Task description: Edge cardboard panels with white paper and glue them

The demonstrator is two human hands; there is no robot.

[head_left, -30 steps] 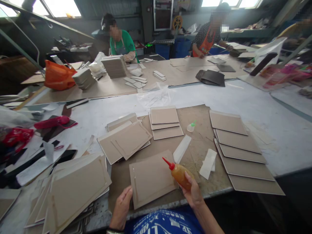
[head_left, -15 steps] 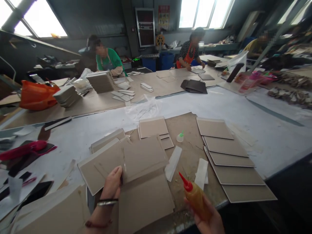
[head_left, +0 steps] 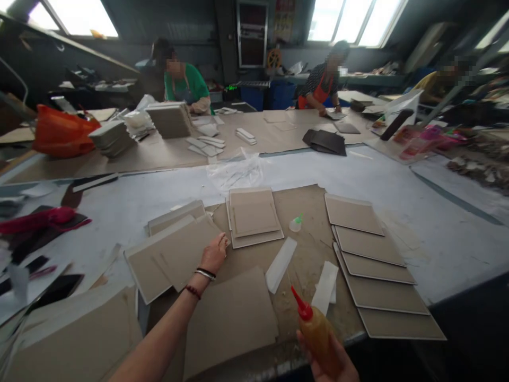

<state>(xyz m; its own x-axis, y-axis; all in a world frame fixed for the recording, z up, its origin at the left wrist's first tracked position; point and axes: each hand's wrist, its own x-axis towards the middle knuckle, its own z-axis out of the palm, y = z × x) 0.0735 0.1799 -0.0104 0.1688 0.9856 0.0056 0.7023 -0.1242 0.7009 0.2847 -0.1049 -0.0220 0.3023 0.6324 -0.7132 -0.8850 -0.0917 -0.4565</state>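
My left hand (head_left: 216, 252) reaches forward, its fingers closed at the right corner of a taupe panel (head_left: 193, 246). That panel lies slanted over a pale-edged board (head_left: 149, 273) in the left pile. Just right of the hand, a smaller panel (head_left: 254, 216) with thin lines near its edges rests on the middle stack (head_left: 258, 242). My right hand (head_left: 334, 358) is wrapped round a squeeze bottle (head_left: 318, 334) of amber liquid, its red nozzle tilted up and left. Between my arms a large taupe sheet (head_left: 233, 321) lies flat at the table's near edge.
Overlapping boards (head_left: 389, 289) fan down the right side. White strips (head_left: 281, 264) and a small green-tipped bottle (head_left: 295, 223) lie mid-table. More sheets (head_left: 79, 339) sit near left. Across the table are a person in green (head_left: 186, 85), another in an orange apron (head_left: 324, 87), and board stacks (head_left: 169, 119).
My left hand has let go of the lined panel, which now lies on the middle stack, and has moved forward and right to the left pile's panel. The right hand still holds the bottle.
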